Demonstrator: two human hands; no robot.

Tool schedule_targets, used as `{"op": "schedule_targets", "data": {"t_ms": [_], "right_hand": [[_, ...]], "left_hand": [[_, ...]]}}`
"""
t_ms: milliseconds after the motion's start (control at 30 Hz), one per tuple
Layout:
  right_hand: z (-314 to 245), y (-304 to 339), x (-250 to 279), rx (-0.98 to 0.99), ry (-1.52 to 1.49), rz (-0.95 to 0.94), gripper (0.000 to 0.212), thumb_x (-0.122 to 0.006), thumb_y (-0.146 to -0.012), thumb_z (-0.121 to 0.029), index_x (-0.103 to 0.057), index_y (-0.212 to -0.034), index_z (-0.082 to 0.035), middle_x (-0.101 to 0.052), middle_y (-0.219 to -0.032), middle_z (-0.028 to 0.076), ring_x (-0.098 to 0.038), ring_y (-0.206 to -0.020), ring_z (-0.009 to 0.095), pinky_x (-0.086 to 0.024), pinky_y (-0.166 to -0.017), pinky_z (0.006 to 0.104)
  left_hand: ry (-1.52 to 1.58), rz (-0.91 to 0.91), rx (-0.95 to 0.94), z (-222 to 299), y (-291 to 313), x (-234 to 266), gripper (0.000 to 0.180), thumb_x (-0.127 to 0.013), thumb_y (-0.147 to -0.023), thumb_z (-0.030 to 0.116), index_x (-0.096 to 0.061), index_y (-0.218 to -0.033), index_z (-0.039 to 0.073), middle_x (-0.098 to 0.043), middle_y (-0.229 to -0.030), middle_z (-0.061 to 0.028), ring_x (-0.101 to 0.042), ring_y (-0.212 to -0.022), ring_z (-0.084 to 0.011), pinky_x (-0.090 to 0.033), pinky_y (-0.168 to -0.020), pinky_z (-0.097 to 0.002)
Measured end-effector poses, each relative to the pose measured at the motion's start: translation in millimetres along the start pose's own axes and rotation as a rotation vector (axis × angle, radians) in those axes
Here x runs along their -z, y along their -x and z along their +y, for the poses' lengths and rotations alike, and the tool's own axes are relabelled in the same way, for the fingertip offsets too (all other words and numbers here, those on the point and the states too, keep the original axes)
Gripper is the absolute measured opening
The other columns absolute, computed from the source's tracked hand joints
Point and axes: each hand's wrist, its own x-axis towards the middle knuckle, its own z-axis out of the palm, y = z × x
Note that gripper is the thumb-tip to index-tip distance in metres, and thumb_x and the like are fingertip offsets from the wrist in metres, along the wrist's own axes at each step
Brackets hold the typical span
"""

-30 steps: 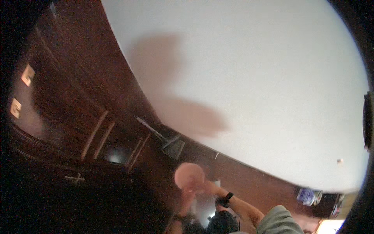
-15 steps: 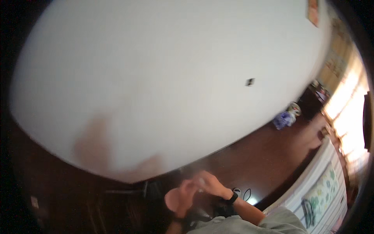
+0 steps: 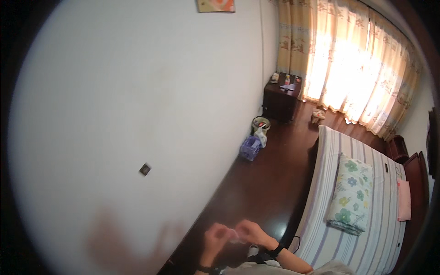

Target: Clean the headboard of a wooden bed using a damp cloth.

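Low in the view, both hands are close together in front of my body. My left hand point(image 3: 215, 239) has its fingers bent and pressed together around one side of a small, crumpled whitish piece point(image 3: 234, 236). The fingers of my right hand point(image 3: 253, 233) pinch the piece's other side. It is thin and blurred, so I cannot tell whether it is tissue or plastic film. Dark bands circle both wrists.
A bed point(image 3: 309, 220) with striped sheets and a folded floral quilt point(image 3: 350, 197) stands at right. Along the white wall point(image 3: 114, 101) are a purple bag point(image 3: 250, 147), a bin point(image 3: 261, 123) and a dark cabinet point(image 3: 278, 103). A small stool point(image 3: 317, 115) stands near bright curtains point(image 3: 348, 59).
The view has swung to the right, bringing the bed, cabinet and curtains further in. My hands stay close together, and the whitish piece between them now shows more plainly.
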Motion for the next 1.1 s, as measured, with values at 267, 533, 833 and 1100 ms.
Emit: {"op": "schedule_targets", "data": {"t_ms": [267,533,833,1100], "right_hand": [[42.9,-75.6,210.0,0.285,0.13,0.208,0.03,-0.06,-0.098,-0.018,-0.067,-0.124,-0.006,-0.065,-0.127,0.015,-0.056,-0.123,0.031,-0.04,-0.11,0.0459],[112.3,-137.0,407.8,-0.024,-0.021,0.368,0.039,-0.077,-0.088,-0.013,-0.064,-0.123,-0.001,-0.069,-0.12,0.013,-0.065,-0.111,0.024,-0.05,-0.097,0.036],[196.9,-211.8,639.4,-0.089,0.324,0.886,0.031,-0.07,-0.083,-0.003,-0.067,-0.114,-0.003,-0.068,-0.106,0.014,-0.066,-0.092,0.028,-0.055,-0.074,0.0347],[268.9,-282.3,861.6,-0.15,-0.079,0.853,0.022,-0.065,-0.096,-0.01,-0.066,-0.116,-0.002,-0.067,-0.11,0.015,-0.065,-0.104,0.028,-0.051,-0.092,0.0352]], "left_hand": [[-0.108,-0.287,-0.303,45.1,-226.9,-148.6,0.016,-0.08,-0.085,0.012,-0.07,-0.096,0.005,-0.069,-0.098,-0.0089,-0.068,-0.089,-0.0194,-0.056,-0.075,-0.0316],[-0.089,-0.756,-0.139,65.9,-442.7,-337.5,0.022,-0.069,-0.095,0.024,-0.068,-0.107,0.006,-0.069,-0.1,-0.0117,-0.069,-0.091,-0.025,-0.055,-0.082,-0.0361],[-0.236,-1.0,-0.499,97.1,-665.6,-554.0,0.024,-0.063,-0.098,0.027,-0.063,-0.111,0.007,-0.068,-0.109,-0.0133,-0.068,-0.1,-0.0317,-0.055,-0.082,-0.0412],[-0.239,-0.962,-0.277,112.1,-831.2,-730.0,0.022,-0.06,-0.1,0.027,-0.062,-0.11,0.008,-0.067,-0.105,-0.0127,-0.07,-0.091,-0.0317,-0.056,-0.076,-0.0424]]}}
